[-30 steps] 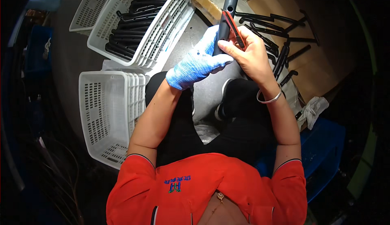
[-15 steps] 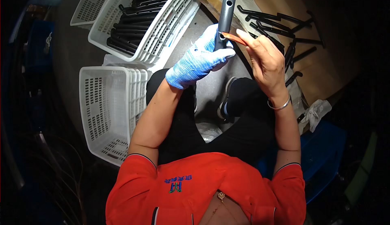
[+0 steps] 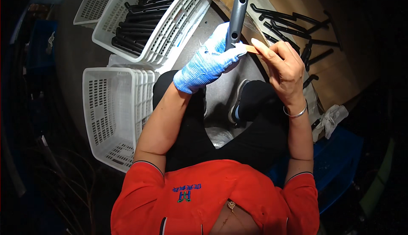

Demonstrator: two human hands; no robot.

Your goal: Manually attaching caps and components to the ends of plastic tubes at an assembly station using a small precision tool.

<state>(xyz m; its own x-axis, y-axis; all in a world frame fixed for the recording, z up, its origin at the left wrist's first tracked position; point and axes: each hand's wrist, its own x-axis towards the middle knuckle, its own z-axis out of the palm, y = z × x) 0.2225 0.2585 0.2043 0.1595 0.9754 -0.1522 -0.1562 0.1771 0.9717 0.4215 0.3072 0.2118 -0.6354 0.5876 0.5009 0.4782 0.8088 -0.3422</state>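
Note:
Gloved in blue and white knit, my left hand (image 3: 210,61) is closed round the lower end of a dark grey tube (image 3: 239,16) with round holes in its side. The tube stands nearly upright, its far end cut off by the top of the view. My bare right hand (image 3: 287,67) pinches a thin, flat orange strip-like tool (image 3: 252,49). Its tip meets the tube's lower end beside my left thumb, below the lowest hole. What kind of tool it is cannot be made out.
Black bent tubes (image 3: 312,32) lie loose on cardboard (image 3: 340,69) at the far right. A white crate (image 3: 104,31) at the far left holds many similar tubes. Stacked white crates (image 3: 95,116) stand by my left leg, and a blue bin (image 3: 340,163) is at the right.
My right hand has shifted slightly right and nearer, and the orange tool has moved from the tube's lowest hole to just below it. The tube has shifted slightly right.

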